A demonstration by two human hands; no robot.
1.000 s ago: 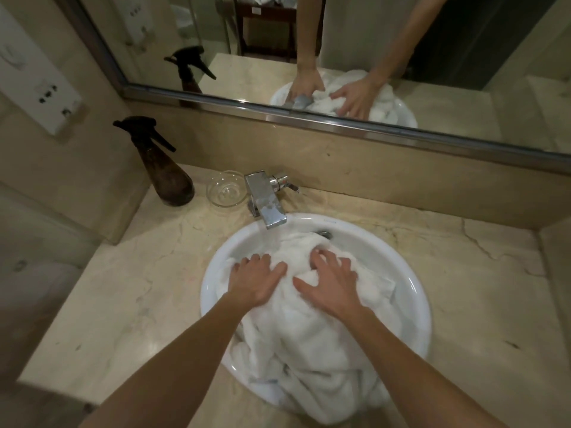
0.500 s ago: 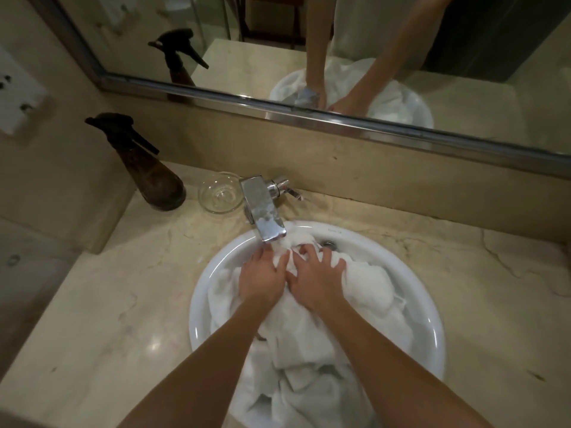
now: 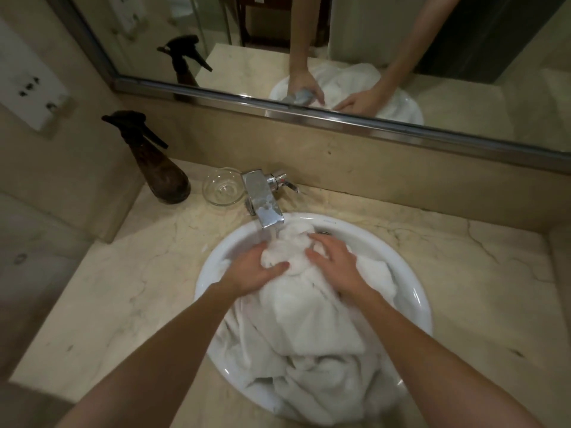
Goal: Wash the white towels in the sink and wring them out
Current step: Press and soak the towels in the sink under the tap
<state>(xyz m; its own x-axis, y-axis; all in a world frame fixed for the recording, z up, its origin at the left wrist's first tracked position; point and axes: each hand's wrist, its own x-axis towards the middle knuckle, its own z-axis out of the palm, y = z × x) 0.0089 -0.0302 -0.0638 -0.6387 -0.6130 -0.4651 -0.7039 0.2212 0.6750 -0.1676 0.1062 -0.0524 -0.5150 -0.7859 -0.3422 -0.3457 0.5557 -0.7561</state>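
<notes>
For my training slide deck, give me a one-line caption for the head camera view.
Both hands, left hand and right hand, bunch white towels under the running faucet in a round sink.

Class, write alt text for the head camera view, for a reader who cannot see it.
Two bare hands, left hand and right hand, bunch a white towel under water running from a chrome faucet into a round white sink. A brown spray bottle and a clear glass dish stand on the marble counter below a mirror.
</notes>
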